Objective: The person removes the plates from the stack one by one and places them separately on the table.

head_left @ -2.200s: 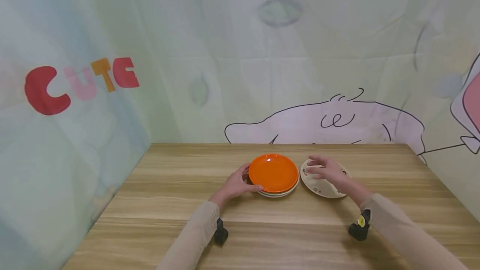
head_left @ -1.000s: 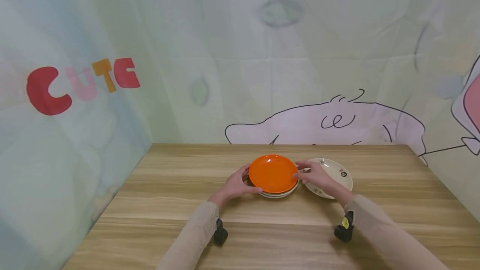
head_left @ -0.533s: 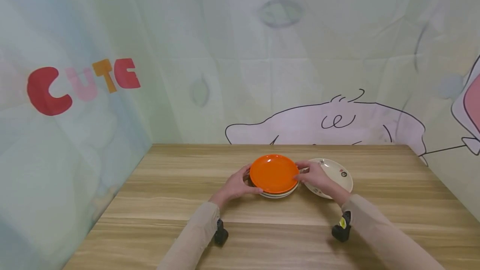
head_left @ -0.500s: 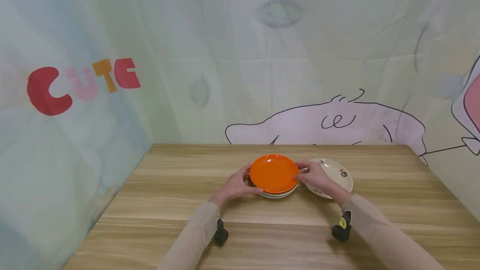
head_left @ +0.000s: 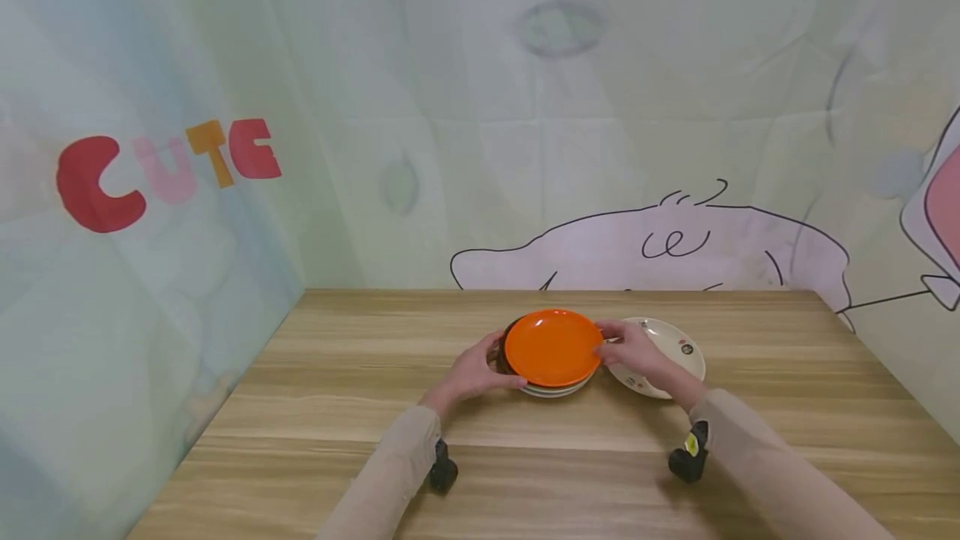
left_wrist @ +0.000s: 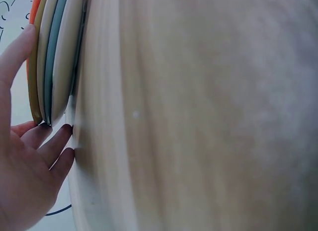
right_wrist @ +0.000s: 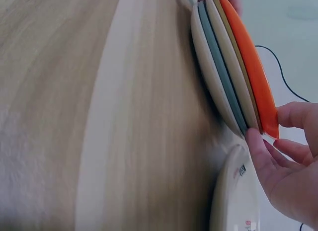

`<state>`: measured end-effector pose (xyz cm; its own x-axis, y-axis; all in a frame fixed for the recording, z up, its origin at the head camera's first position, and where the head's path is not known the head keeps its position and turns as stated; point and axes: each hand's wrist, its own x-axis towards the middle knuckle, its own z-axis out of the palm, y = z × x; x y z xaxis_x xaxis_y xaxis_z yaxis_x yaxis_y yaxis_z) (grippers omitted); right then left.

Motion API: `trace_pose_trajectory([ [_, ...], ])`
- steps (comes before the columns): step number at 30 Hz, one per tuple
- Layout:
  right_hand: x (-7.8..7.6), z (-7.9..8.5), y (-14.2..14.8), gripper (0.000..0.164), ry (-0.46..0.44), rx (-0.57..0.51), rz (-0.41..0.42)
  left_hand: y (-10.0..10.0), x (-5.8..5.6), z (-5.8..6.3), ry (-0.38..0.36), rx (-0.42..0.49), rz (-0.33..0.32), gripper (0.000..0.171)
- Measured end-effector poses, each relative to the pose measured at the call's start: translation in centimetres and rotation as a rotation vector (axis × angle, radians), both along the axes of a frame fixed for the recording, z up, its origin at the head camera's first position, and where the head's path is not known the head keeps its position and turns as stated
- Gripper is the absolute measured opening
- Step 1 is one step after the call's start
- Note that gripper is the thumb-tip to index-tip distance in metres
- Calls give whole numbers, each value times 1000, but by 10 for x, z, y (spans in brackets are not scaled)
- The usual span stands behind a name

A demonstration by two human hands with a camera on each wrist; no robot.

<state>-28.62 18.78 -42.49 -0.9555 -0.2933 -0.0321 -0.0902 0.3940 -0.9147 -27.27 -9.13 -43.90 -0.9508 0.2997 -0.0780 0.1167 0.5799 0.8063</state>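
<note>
In the head view an orange plate (head_left: pixel 553 348) lies on top of a stack of plates, set off to the right so that the darker plate beneath shows at left. The left wrist view shows brown, cream and teal plates (left_wrist: pixel 48 67) under it. My left hand (head_left: pixel 471 369) holds the stack's left side, thumb at the near rim and fingers farther round. At the opposite side, my right hand (head_left: pixel 633 355) grips the orange plate's right rim. Some of its fingertips are close to the lower rims (right_wrist: pixel 246 126) in the right wrist view.
Just right of the stack lies a cream plate (head_left: pixel 663 348) with small printed figures, partly behind my right hand. Everything stands on a wooden table (head_left: pixel 555 473). A printed cloth backdrop (head_left: pixel 420 107) hangs behind and along the left. Both wrists carry small black cameras (head_left: pixel 688 457).
My right hand has come from above the cream plate to the orange plate's rim and gripped it. The orange plate has shifted slightly right over the stack. My left hand stays put.
</note>
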Motion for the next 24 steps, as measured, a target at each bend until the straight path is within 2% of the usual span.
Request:
trace_pose_trajectory([
  [7, 0, 5, 10, 52, -48, -12, 58, -1, 1, 1, -4, 14, -3, 95],
  [17, 1, 11, 14, 52, -85, -41, 72, -2, -1, -1, 6, 21, -14, 96],
  [24, 5, 15, 16, 54, -109, -79, 49, -3, 0, 0, 6, 15, -15, 97],
])
